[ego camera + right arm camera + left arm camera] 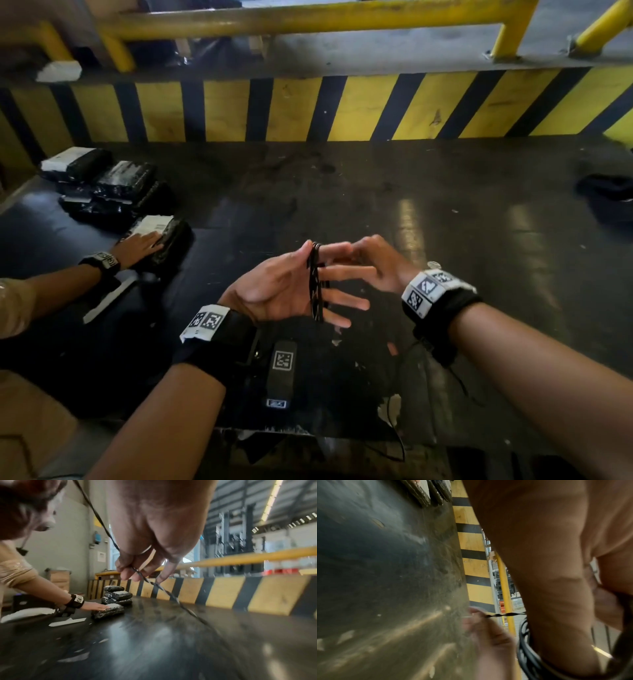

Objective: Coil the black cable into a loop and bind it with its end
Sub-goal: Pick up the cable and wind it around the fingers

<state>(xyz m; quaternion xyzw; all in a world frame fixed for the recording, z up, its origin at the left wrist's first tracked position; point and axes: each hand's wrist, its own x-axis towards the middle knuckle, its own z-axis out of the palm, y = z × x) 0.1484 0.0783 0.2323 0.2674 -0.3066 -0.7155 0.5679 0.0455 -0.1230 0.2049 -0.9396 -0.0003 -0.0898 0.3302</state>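
Observation:
My left hand (291, 284) is held palm up above the dark table, fingers straight. The black cable (315, 284) is wound in several turns around those fingers. My right hand (363, 255) sits just beyond the coil and pinches the cable's free end. In the right wrist view the fingertips (127, 570) pinch a twisted stretch of the cable (164, 589), which runs down and away. The left wrist view shows the coil (524, 647) beside my palm, and the twisted end (503, 614) leads to the right hand's fingers (479, 618).
At the left, another person's hand (137, 245) rests on a black wrapped packet (171, 240), with a pile of similar packets (106, 185) behind. A yellow-and-black striped barrier (308, 109) bounds the table's far side. A black tagged device (282, 370) lies under my wrists. A dark object (606, 198) sits far right.

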